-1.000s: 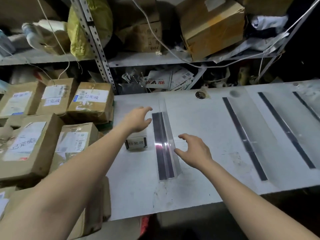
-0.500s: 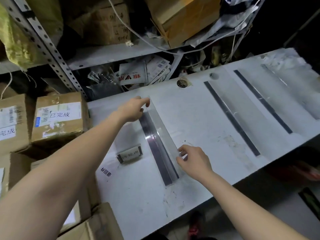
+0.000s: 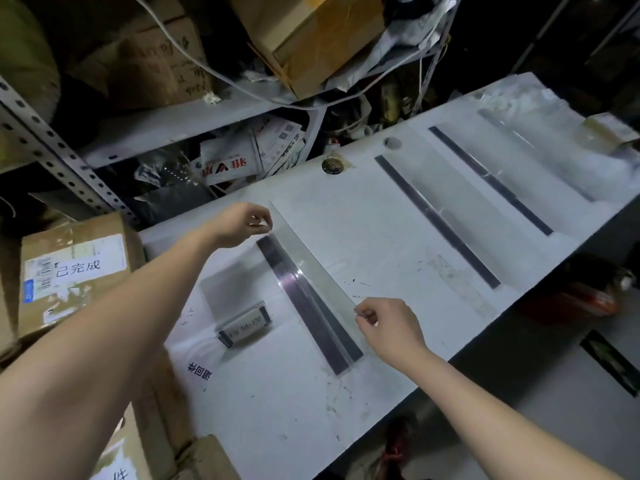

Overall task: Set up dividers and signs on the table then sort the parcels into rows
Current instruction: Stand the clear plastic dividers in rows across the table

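While the left hand (image 3: 239, 225) and right hand (image 3: 389, 329) are pinching the clear divider (image 3: 311, 275) at its 11 and 5 o'clock ends, it is standing on the table (image 3: 363, 237); the parcel (image 3: 74, 268) at 9 o'clock is showing "已完成".

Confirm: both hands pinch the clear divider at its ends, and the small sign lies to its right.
Wrong side. In the head view the small sign lies left of the clear divider; the left hand and right hand do pinch its ends.
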### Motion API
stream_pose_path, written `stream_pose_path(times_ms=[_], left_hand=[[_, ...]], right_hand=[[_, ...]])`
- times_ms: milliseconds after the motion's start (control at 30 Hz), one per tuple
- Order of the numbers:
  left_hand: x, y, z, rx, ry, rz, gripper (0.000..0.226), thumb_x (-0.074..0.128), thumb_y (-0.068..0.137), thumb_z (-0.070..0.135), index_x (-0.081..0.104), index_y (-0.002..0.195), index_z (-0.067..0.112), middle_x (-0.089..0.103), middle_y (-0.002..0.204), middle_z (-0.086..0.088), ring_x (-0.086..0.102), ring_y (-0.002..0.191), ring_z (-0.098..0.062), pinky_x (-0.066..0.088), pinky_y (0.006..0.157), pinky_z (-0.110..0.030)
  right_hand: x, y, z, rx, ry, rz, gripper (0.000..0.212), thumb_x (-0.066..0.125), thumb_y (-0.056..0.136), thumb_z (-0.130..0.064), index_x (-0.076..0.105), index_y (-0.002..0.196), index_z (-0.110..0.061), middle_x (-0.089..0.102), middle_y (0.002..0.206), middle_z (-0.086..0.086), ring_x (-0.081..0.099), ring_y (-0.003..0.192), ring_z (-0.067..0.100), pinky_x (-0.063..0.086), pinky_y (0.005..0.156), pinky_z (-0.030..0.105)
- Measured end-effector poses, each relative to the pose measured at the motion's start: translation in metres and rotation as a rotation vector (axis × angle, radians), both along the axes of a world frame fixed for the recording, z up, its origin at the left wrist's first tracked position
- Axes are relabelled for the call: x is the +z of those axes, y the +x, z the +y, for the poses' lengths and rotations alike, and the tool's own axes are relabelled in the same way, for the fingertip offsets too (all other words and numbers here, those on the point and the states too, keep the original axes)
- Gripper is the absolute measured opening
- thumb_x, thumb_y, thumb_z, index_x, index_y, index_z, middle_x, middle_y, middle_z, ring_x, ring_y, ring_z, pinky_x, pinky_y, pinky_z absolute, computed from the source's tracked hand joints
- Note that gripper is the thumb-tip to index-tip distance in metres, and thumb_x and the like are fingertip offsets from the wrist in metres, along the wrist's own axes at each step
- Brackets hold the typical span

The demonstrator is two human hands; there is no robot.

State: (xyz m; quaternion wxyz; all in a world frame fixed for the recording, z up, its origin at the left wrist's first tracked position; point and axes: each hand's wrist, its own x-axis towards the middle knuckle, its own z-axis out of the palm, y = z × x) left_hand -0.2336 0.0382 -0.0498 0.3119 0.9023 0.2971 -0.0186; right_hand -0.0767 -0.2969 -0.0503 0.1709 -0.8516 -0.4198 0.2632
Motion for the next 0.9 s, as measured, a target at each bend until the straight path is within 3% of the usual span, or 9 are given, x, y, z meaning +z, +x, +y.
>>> stream_pose_path(times_ms=[233, 500, 733, 900], left_hand=[[0.018, 0.015, 0.003, -0.007, -0.013, -0.013, 0.016, 0.071, 0.095, 0.012, 0.068, 0.087, 0.025, 0.072, 0.1, 0.001, 0.07, 0.102, -0.02, 0.056, 0.093, -0.036], [0.042, 0.05, 0.006, -0.004, 0.05, 0.022, 0.01, 0.07, 0.095, 0.013, 0.072, 0.093, 0.023, 0.073, 0.105, 0.002, 0.07, 0.104, -0.019, 0.057, 0.097, -0.049], [0.066, 0.102, -0.012, 0.001, 0.136, -0.025, 0.007, 0.072, 0.094, 0.012, 0.075, 0.1, 0.011, 0.074, 0.101, 0.0, 0.071, 0.098, -0.021, 0.056, 0.098, -0.045], [0.072, 0.137, -0.02, 0.001, 0.121, -0.033, 0.01, 0.07, 0.095, 0.01, 0.072, 0.098, 0.02, 0.074, 0.103, 0.001, 0.071, 0.1, -0.018, 0.056, 0.098, -0.041]], right_hand=[[0.003, 0.017, -0.018, -0.01, -0.011, -0.045, 0.015, 0.064, 0.097, -0.027, 0.075, 0.106, -0.026, 0.074, 0.097, -0.013, 0.069, 0.088, 0.009, 0.056, 0.077, 0.028], [0.012, 0.055, -0.046, -0.043, 0.033, -0.043, 0.017, 0.064, 0.098, -0.027, 0.075, 0.11, -0.024, 0.074, 0.1, -0.013, 0.068, 0.089, 0.007, 0.056, 0.078, 0.025], [0.019, 0.105, -0.074, -0.075, 0.042, -0.048, 0.016, 0.064, 0.099, -0.028, 0.074, 0.111, -0.025, 0.073, 0.101, -0.013, 0.067, 0.09, 0.007, 0.047, 0.073, 0.018], [0.021, 0.143, -0.091, -0.079, 0.036, -0.058, 0.011, 0.064, 0.099, -0.026, 0.074, 0.102, -0.025, 0.073, 0.094, -0.014, 0.067, 0.086, 0.008, 0.053, 0.074, 0.023]])
